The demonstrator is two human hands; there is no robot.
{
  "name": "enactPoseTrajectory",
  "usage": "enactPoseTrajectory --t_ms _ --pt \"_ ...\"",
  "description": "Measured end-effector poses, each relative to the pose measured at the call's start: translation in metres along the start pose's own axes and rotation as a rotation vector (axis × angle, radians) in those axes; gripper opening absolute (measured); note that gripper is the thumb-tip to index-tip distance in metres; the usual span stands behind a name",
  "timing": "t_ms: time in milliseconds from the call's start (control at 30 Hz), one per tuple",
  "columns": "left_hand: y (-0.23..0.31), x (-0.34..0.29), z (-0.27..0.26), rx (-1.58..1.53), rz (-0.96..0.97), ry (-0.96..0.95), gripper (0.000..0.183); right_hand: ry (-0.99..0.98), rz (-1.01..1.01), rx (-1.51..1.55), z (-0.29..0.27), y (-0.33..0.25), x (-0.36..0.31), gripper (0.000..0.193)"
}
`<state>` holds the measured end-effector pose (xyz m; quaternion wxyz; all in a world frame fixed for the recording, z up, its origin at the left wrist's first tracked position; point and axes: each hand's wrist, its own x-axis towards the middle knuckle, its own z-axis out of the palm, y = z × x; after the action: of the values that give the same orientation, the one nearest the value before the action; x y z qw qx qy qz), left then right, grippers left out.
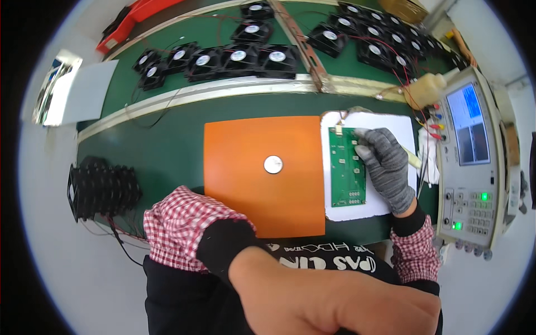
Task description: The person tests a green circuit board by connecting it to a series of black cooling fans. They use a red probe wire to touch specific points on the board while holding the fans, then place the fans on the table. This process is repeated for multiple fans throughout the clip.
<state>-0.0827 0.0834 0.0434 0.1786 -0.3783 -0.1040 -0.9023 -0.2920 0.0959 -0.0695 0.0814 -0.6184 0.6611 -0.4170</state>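
Green circuit board (347, 176) seems mid-handling, right hand (386, 162) at its edge, fingers' grip I can't tell; I'd steady it next

The bare left hand (340, 301) loomed large at the lower centre of the frame, pointing lower right, its sleeved forearm (192, 229) slanting in from the lower left. The right hand (385, 164), wearing a grey glove (397, 190) with bare fingertips (363, 152), reached toward the upper left from right of centre.
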Motion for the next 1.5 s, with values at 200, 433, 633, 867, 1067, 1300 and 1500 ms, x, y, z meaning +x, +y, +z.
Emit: enactPoseTrajectory --t_ms 200,433,633,867,1067,1300,1500 --pt "-0.009 0.004 -0.009 0.101 0.181 -0.199 0.025 -0.015 -0.005 -0.004 -0.001 -0.002 0.001 0.024" --pt "-0.02 -0.002 0.017 -0.043 0.234 -0.002 0.025 -0.028 0.023 0.033 0.0 -0.002 0.002 0.022" --pt "-0.01 0.0 -0.006 0.115 0.165 -0.169 0.022 -0.029 0.003 0.013 -0.002 -0.005 0.003 0.021" --pt "-0.004 0.001 -0.009 0.233 0.162 -0.207 0.025 -0.02 -0.008 0.018 0.0 0.0 0.001 0.021" --pt "0.075 0.035 -0.039 1.817 -0.167 -0.52 0.03 -0.041 -0.034 -0.12 0.001 0.004 0.001 0.022" --pt "0.242 0.049 -0.181 2.916 -0.834 -0.068 0.094 -0.015 -0.085 -0.049 -0.001 -0.005 0.005 0.022" --pt "0.163 0.063 -0.126 2.561 -0.578 -0.478 0.06 0.292 -0.22 -0.155 -0.016 -0.012 0.0 0.036"
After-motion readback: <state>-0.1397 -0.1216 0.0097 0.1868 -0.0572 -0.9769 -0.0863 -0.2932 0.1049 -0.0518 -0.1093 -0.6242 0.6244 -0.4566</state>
